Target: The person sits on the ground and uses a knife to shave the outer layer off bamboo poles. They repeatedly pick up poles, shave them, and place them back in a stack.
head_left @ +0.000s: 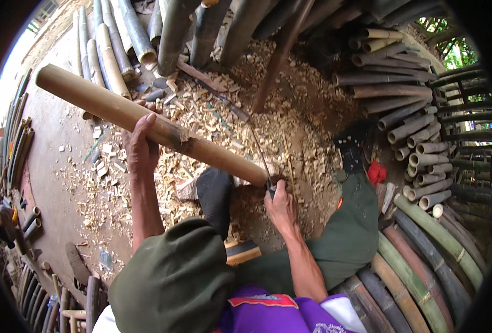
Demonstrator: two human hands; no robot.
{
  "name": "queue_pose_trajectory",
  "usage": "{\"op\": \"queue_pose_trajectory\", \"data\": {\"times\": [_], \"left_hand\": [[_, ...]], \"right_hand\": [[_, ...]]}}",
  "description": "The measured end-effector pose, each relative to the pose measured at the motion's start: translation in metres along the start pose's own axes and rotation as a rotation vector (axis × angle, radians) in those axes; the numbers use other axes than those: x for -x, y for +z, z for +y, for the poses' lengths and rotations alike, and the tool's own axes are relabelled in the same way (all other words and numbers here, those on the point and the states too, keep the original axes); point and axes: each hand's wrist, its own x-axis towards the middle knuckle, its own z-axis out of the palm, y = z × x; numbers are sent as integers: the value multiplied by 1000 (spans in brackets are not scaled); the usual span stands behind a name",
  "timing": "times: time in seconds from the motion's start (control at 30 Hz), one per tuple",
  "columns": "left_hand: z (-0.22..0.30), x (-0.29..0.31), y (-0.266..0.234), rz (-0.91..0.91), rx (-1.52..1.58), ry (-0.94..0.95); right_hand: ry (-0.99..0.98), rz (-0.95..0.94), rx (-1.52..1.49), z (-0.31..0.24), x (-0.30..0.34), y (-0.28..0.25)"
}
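Note:
A peeled, tan bamboo tube (96, 97) slants across the middle, its far end up at the left and its near end low by my right hand. My left hand (140, 147) is wrapped round it from below, thumb on top, near a darker node. In my right hand (282, 208) is the dark handle of a knife with a thin, narrow blade (261, 155). The blade crosses beside the tube's near end; whether its edge touches the tube I cannot tell. My dark-socked foot (214, 194) rests under the tube.
Pale wood chips (212, 130) cover the ground. Bamboo poles (196, 33) stand along the back, cut tubes (423, 150) are stacked at right, and green and brown poles (407, 266) lie lower right. A slanted brown pole (282, 55) rises ahead. A red cloth (376, 172) lies by my right leg.

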Motion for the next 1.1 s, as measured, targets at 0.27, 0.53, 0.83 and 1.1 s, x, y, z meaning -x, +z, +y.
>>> {"op": "queue_pose_trajectory", "data": {"times": [0.27,0.53,0.83,1.1], "left_hand": [[-11,-3,-1,482,-105,174],[4,4,30,444,-129,166],[-2,7,35,405,-141,182],[-7,0,5,238,-75,125]], "right_hand": [[-255,228,-271,-53,34,-52],[-18,-25,-59,-44,14,-34],[48,-49,43,5,3,-5],[-363,283,-266,-55,32,-63]]}}
